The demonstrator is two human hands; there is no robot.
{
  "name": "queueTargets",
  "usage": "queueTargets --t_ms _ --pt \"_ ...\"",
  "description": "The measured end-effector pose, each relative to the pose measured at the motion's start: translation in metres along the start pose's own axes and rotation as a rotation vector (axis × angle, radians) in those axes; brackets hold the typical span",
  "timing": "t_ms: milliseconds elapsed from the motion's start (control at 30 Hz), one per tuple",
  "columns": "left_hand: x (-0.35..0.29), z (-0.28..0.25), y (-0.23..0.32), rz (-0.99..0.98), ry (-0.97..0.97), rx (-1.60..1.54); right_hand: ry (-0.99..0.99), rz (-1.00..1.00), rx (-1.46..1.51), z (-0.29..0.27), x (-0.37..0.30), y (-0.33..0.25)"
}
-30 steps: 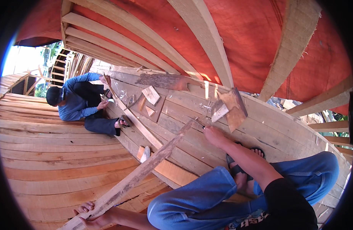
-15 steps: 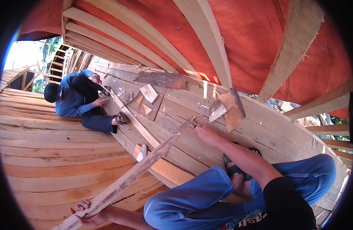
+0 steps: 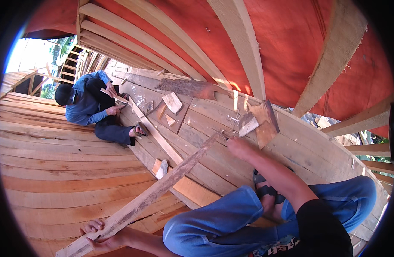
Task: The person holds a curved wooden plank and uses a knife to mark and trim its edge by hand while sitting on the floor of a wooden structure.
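Observation:
A long, rough-edged strip of wood (image 3: 162,185) slants across from the lower left to the middle of the view. Near its lower end my left hand (image 3: 105,240) is closed around it, with fingers on the far edge and the thumb side nearer me. At the strip's far end my right hand (image 3: 239,146) is closed in a fist. It grips a small dark thing of which only a bit shows beside the strip's tip; its kind is hidden by the fingers. Curled shavings (image 3: 225,132) lie by that tip.
Wood offcuts (image 3: 265,122) lie beyond my right hand, and a bark-edged slab (image 3: 188,88) farther off. Curved ribs (image 3: 244,47) rise before a red tarp (image 3: 287,51). At left a co-worker (image 3: 88,103) sits holding another wood strip (image 3: 152,137) and a tool. A pale stone-like block (image 3: 162,169) rests nearby.
The whole view has shifted slightly. My right hand has moved a little farther out along the strip's tip; my left keeps its hold. The co-worker's hands have come closer together.

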State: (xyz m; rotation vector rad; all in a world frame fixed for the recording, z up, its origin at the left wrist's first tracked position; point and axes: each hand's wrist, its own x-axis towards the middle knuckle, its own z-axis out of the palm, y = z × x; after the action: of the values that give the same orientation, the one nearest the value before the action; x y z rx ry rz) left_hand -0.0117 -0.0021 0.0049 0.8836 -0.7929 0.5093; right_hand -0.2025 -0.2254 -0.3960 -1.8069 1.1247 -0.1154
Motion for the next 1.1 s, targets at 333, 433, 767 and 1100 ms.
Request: queueTargets --t_ms 333,433,767,1100 --pt "-0.001 0.001 0.000 -0.016 0.033 0.004 -0.041 -0.039 -0.072 0.003 0.011 0.006" --pt "0.001 -0.002 0.000 -0.025 0.000 -0.011 -0.008 0.041 -0.018 -0.003 0.006 0.013" --pt "0.001 0.000 -0.003 -0.034 -0.017 -0.017 -0.019 0.070 -0.057 -0.012 0.005 0.020" --pt "0.004 -0.003 -0.003 0.013 -0.047 -0.006 -0.092 0.050 -0.083 -0.016 -0.002 0.009"
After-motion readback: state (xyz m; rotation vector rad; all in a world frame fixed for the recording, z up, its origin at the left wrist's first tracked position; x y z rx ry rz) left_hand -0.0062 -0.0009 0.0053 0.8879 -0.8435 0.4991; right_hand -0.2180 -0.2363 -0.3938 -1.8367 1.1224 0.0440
